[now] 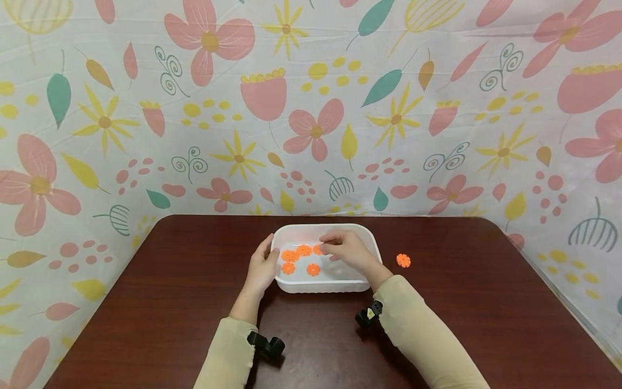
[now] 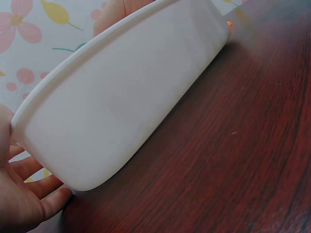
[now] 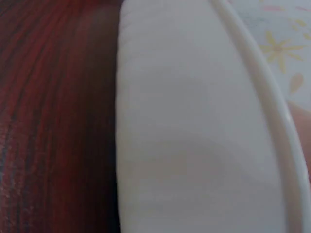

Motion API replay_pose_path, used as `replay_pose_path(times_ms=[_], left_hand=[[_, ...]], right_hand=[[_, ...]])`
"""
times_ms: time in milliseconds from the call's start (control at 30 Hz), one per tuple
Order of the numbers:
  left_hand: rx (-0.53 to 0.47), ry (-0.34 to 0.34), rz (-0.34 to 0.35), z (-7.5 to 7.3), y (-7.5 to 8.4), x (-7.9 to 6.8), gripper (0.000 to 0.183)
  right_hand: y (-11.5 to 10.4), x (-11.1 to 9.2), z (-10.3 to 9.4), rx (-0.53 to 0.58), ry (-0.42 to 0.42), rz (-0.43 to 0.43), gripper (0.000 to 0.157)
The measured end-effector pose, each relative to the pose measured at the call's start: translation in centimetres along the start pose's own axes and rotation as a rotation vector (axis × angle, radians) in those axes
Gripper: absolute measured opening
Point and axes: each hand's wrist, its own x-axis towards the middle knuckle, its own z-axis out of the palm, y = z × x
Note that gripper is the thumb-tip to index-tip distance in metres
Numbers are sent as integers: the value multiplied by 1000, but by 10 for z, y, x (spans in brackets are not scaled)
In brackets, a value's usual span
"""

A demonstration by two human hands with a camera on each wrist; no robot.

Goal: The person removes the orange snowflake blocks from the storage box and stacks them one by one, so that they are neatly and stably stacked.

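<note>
A white plastic basin (image 1: pixel 323 286) stands on the table with several orange notched discs (image 1: pixel 313 269) lying on its floor. My left hand (image 1: pixel 262 268) grips the basin's left end. Its thumb lies at the rim and its fingers are against the outer wall, as the left wrist view also shows. Inside the basin, toward its right half, hovers my right hand (image 1: pixel 351 250), its fingers bent and a gap between thumb and index finger. Just left of that thumb one orange disc (image 1: pixel 317 249) is partly hidden. In the right wrist view the basin wall (image 3: pixel 194 121) covers nearly all of this hand.
One more orange disc (image 1: pixel 403 260) lies on the dark brown table (image 1: pixel 452 302), right of the basin. Behind the table hangs a flower-patterned cloth (image 1: pixel 311 108). Black wrist cameras (image 1: pixel 266 346) sit on both forearms.
</note>
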Motion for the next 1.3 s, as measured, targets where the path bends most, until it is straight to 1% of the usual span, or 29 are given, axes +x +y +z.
replay_pose_path(times_ms=[167,333,633,767,867,1067,1167,1300], left_hand=[[8,-4,1,0,-1,0,50],[1,-9,-3,-1,-1,2,50],[-4,-4,-13,-1,0,1,50],[8,-1,-2,-1,1,0,50],[12,4,-2,-1,1,0,50],[17,4,-8,-1,1,1,50],[14,4,-4,-1,1,0,50],[9,3,-1,-1,1,0,51]], right_hand=[[4,4,8,-49,4,25,30],[7,6,14,-126,12,39,27],[11,7,20,-226,-61,83,22],[11,7,21,-304,-101,74,21],[11,7,21,-356,-134,48,23],[12,9,25,-457,-168,10,23],[13,10,26,-491,-179,10,22],[13,10,26,-498,-199,39,20]])
